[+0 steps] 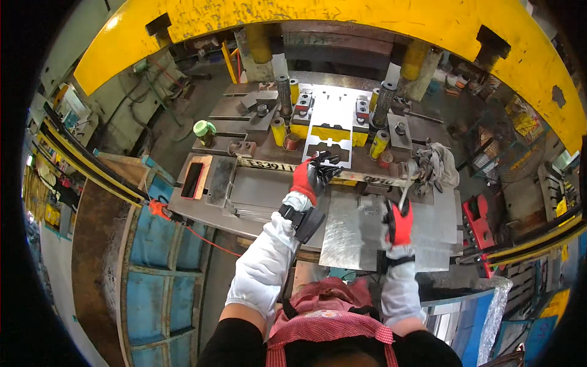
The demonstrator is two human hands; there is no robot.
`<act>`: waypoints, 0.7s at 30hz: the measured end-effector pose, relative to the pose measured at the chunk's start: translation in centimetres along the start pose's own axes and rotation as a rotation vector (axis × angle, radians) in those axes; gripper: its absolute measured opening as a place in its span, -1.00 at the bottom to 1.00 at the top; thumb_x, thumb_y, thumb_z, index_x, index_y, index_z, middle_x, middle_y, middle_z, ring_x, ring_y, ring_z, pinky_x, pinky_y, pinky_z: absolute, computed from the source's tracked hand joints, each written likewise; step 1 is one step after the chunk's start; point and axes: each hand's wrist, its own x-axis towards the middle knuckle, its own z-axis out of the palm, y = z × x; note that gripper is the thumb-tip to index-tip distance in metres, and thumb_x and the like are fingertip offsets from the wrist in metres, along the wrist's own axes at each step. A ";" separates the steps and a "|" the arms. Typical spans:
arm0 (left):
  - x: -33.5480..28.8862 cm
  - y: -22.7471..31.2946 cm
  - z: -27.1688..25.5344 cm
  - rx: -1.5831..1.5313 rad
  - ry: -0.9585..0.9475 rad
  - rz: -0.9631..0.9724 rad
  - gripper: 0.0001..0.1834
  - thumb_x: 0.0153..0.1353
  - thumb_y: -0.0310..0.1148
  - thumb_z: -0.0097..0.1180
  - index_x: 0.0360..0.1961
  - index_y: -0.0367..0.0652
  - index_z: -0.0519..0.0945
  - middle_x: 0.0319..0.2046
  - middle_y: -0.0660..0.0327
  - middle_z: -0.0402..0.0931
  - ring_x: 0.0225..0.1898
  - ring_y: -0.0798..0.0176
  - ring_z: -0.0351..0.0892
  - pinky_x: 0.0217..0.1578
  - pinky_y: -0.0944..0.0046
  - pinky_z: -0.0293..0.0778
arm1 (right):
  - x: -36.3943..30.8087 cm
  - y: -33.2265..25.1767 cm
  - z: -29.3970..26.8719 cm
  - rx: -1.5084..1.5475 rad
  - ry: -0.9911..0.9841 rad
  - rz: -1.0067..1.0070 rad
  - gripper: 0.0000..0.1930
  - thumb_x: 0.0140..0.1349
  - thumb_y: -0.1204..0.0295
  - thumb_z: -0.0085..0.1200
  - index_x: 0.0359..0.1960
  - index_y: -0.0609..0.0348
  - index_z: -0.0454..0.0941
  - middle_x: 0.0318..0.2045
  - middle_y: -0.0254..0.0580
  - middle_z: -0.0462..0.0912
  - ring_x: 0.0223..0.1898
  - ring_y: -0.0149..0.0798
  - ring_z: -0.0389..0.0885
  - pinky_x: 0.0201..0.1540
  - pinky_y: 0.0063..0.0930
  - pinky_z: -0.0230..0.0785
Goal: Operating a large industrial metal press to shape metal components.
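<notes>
A bright metal sheet with cutouts (pixel 331 113) lies on the press die, its near end reaching past the die's front edge. My left hand (pixel 315 175), in a red and black glove, has its fingers curled at that sheet's near left corner; part of the grip is hidden. My right hand (pixel 398 225), gloved alike, is closed around a thin pale rod-like tool (pixel 406 189) that points away from me. Below it is a flat plain metal sheet (pixel 348 235). Beside the tool's far end, a grey rag (pixel 439 168) is bunched up.
Dark guide posts (pixel 284 96) and yellow cylinders (pixel 379 144) flank the die. A yellow press beam (pixel 367 13) spans overhead. Stacked metal sheets (pixel 260 191), a phone (pixel 192 180) and a green-lidded bottle (pixel 204 133) are at left. A red tool holder (pixel 479 229) stands at right.
</notes>
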 end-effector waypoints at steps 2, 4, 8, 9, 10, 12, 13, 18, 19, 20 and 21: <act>0.2 -0.1 0.4 -0.030 0.015 -0.033 -0.57 0.34 -0.23 -0.34 0.00 -0.41 0.30 -0.05 -0.17 0.38 -0.09 -0.12 0.47 -0.10 -0.02 0.50 | -3.0 3.1 -5.6 -0.022 0.100 0.051 -0.49 0.13 0.52 0.02 0.17 0.07 0.25 -0.57 -0.33 0.51 -0.76 -0.51 0.28 -0.76 -0.59 0.17; 0.3 0.1 0.1 -0.069 0.004 -0.068 -0.61 0.33 -0.25 -0.29 -0.03 -0.39 0.32 -0.10 -0.16 0.41 -0.15 -0.10 0.50 -0.14 0.00 0.53 | -4.9 6.6 -9.4 0.044 0.203 0.088 -0.54 0.14 0.49 0.01 0.12 0.05 0.29 -0.58 -0.30 0.50 -0.76 -0.45 0.31 -0.72 -0.55 0.23; 1.0 0.2 -1.2 -0.101 -0.010 -0.077 -0.68 0.31 -0.29 -0.22 -0.08 -0.33 0.35 -0.17 -0.14 0.47 -0.28 -0.05 0.56 -0.22 0.02 0.58 | -6.8 6.8 -10.8 0.360 0.272 0.184 -0.79 0.19 0.22 -0.01 -0.28 0.05 0.35 -0.67 -0.23 0.45 -0.77 -0.26 0.40 -0.76 -0.38 0.32; 1.0 0.1 -1.2 -0.087 0.005 -0.064 -0.69 0.31 -0.29 -0.22 -0.07 -0.33 0.35 -0.18 -0.14 0.47 -0.29 -0.05 0.57 -0.23 0.01 0.58 | -7.3 4.9 -9.7 0.299 0.373 0.279 -0.79 0.19 0.21 0.00 -0.34 0.03 0.34 -0.69 -0.25 0.43 -0.78 -0.27 0.37 -0.78 -0.39 0.29; 1.1 -0.2 -1.1 -0.081 -0.002 -0.029 -0.68 0.31 -0.27 -0.24 -0.07 -0.31 0.36 -0.16 -0.12 0.46 -0.31 -0.06 0.56 -0.24 0.00 0.57 | -6.9 6.4 -10.8 0.319 0.321 0.273 -0.79 0.18 0.20 0.00 -0.32 0.03 0.35 -0.69 -0.24 0.43 -0.79 -0.27 0.37 -0.78 -0.39 0.28; 1.3 -0.3 -0.6 -0.057 0.010 -0.068 -0.65 0.32 -0.26 -0.30 -0.06 -0.33 0.35 -0.15 -0.13 0.45 -0.25 -0.10 0.55 -0.23 0.05 0.58 | -6.3 7.0 -11.1 0.318 0.351 0.228 -0.76 0.16 0.19 0.03 -0.29 0.03 0.36 -0.69 -0.21 0.43 -0.79 -0.26 0.36 -0.80 -0.38 0.25; 1.4 -0.3 -0.4 -0.045 0.016 -0.086 -0.63 0.33 -0.26 -0.33 -0.06 -0.35 0.34 -0.14 -0.13 0.44 -0.23 -0.12 0.54 -0.22 0.07 0.58 | -6.3 7.2 -11.4 0.306 0.362 0.220 -0.76 0.16 0.19 0.03 -0.29 0.03 0.36 -0.69 -0.21 0.43 -0.79 -0.26 0.36 -0.80 -0.38 0.25; 1.6 -0.1 -0.6 -0.105 0.086 -0.109 -0.64 0.32 -0.26 -0.32 -0.07 -0.34 0.34 -0.15 -0.14 0.44 -0.22 -0.18 0.52 -0.21 0.04 0.56 | -6.7 6.5 -10.8 0.281 0.368 0.263 -0.73 0.15 0.19 0.03 -0.24 0.06 0.37 -0.67 -0.18 0.45 -0.80 -0.23 0.37 -0.82 -0.36 0.25; 1.4 -0.2 -0.3 -0.108 0.082 -0.103 -0.64 0.32 -0.26 -0.32 -0.08 -0.34 0.35 -0.15 -0.15 0.44 -0.22 -0.17 0.52 -0.21 0.03 0.56 | -6.7 6.5 -11.1 0.284 0.359 0.279 -0.73 0.15 0.19 0.03 -0.24 0.06 0.37 -0.67 -0.18 0.45 -0.80 -0.22 0.38 -0.82 -0.35 0.25; 1.2 -0.2 -0.3 -0.108 0.083 -0.090 -0.64 0.32 -0.26 -0.32 -0.09 -0.34 0.36 -0.15 -0.15 0.44 -0.22 -0.17 0.52 -0.21 0.03 0.56 | -6.7 6.4 -10.8 0.268 0.353 0.263 -0.73 0.15 0.19 0.03 -0.23 0.06 0.37 -0.67 -0.18 0.45 -0.80 -0.22 0.37 -0.84 -0.34 0.24; 1.1 -0.1 -0.3 -0.109 0.084 -0.077 -0.64 0.32 -0.26 -0.32 -0.09 -0.35 0.36 -0.15 -0.15 0.44 -0.22 -0.17 0.52 -0.20 0.02 0.56 | -6.8 6.3 -10.5 0.277 0.366 0.258 -0.73 0.16 0.20 0.03 -0.23 0.05 0.37 -0.67 -0.18 0.45 -0.80 -0.22 0.37 -0.84 -0.35 0.24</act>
